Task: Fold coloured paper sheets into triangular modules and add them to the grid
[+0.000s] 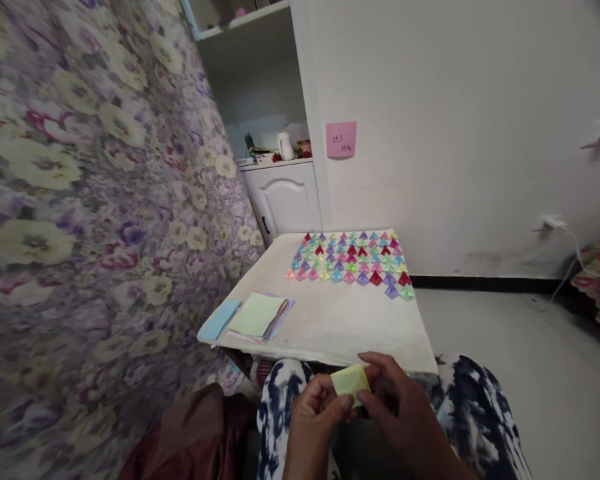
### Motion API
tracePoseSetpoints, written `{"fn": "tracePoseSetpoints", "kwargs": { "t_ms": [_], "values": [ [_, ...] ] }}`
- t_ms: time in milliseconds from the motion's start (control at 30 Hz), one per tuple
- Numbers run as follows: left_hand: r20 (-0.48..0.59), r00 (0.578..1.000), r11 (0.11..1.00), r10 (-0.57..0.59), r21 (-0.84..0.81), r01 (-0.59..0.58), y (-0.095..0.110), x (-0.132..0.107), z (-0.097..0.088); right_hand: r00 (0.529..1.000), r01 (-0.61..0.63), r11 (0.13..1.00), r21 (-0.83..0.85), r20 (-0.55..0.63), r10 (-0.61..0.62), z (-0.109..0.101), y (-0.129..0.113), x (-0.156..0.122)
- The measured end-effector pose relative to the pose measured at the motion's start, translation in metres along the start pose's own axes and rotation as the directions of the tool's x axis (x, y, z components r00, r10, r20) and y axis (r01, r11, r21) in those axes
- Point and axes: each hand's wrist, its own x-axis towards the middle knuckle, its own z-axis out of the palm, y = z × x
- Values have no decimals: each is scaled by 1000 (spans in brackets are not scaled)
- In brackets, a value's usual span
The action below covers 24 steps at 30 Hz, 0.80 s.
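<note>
A small folded piece of yellow-green paper (350, 383) is held between both hands, just in front of the table's near edge. My left hand (316, 412) pinches its left and lower side, with the thumb lying on the front. At the right side, my right hand (396, 400) grips the paper with its thumb at the lower corner and its index finger raised near the top. Fingers behind the paper are partly hidden. Beyond the hands, rows of small folded paper pieces (351, 265) in many colours lie at the far right of the table.
The cream-covered table (325, 327) carries a stack of pale green and purple paper sheets (258, 316) and a blue paper stack (220, 320) at its left. A floral curtain (130, 233) hangs on the left. A pink note (341, 140) sticks to the wall behind.
</note>
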Motion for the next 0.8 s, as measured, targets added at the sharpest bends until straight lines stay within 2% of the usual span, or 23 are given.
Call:
{"fn": "tracePoseSetpoints", "kwargs": {
  "t_ms": [133, 200, 467, 567, 667, 800],
  "values": [
    [-3, 1000, 998, 8, 66, -8, -1, -1, 0, 994, 78, 997, 5, -74, -77, -1, 1, 0],
    [-5, 1000, 995, 21, 95, -21, -1, -2, 0, 992, 109, 993, 38, -73, -106, -3, 0, 1],
    [106, 993, 972, 45, 226, -68, 10, -9, 5, 983, 24, 977, 211, 173, -62, -9, -3, 9],
    [125, 985, 913, 118, 377, -157, 14, -11, 7, 976, 14, 970, 244, 209, -67, -10, 3, 11],
    [146, 970, 806, 194, 541, -243, 17, -13, 7, 976, 3, 962, 272, 209, -62, -6, 9, 11],
    [197, 952, 700, 233, 646, -305, 18, -14, 8, 985, -62, 932, 357, 175, -1, 3, 15, 6]
  ]
}}
